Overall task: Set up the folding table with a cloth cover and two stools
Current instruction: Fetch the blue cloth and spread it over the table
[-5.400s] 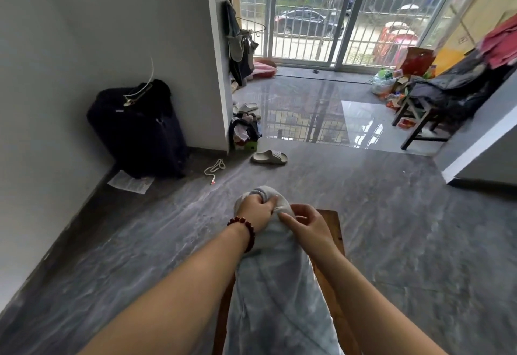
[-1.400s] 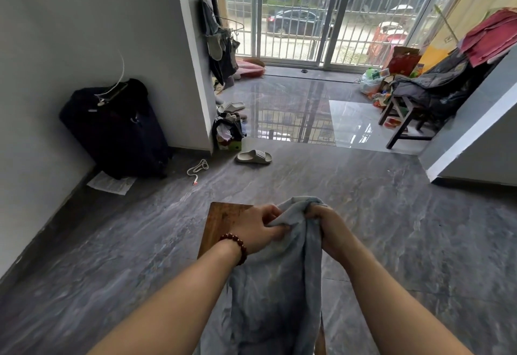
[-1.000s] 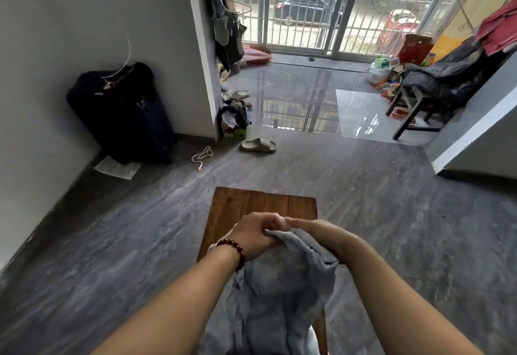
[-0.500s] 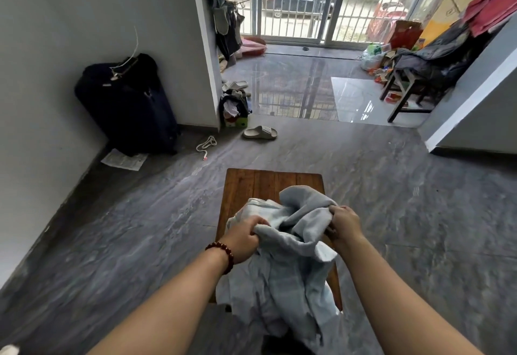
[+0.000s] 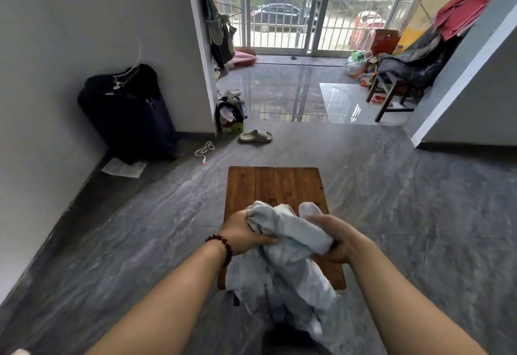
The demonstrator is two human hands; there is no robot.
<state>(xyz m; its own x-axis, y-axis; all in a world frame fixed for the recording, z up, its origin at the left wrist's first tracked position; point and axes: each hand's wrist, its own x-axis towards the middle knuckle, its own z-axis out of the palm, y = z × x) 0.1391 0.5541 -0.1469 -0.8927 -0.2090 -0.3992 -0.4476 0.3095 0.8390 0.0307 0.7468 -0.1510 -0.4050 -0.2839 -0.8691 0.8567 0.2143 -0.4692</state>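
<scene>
A small brown wooden folding table stands on the grey floor right in front of me. Over its near half hangs a bunched pale blue-grey cloth. My left hand, with a bead bracelet on the wrist, grips the cloth's left side. On the cloth's right side my right hand is curled around the bundle. The cloth's loose end hangs down past the table's near edge. No stool shows close to the table.
A dark suitcase leans against the left wall with paper beside it. A sandal and white cord lie beyond the table. A dark chair piled with clothes stands far right, by barred glass doors.
My view has lowered and centred on the table, showing more of its bare top. The cloth is gathered tighter between both hands, which now sit lower over the table's near half.
</scene>
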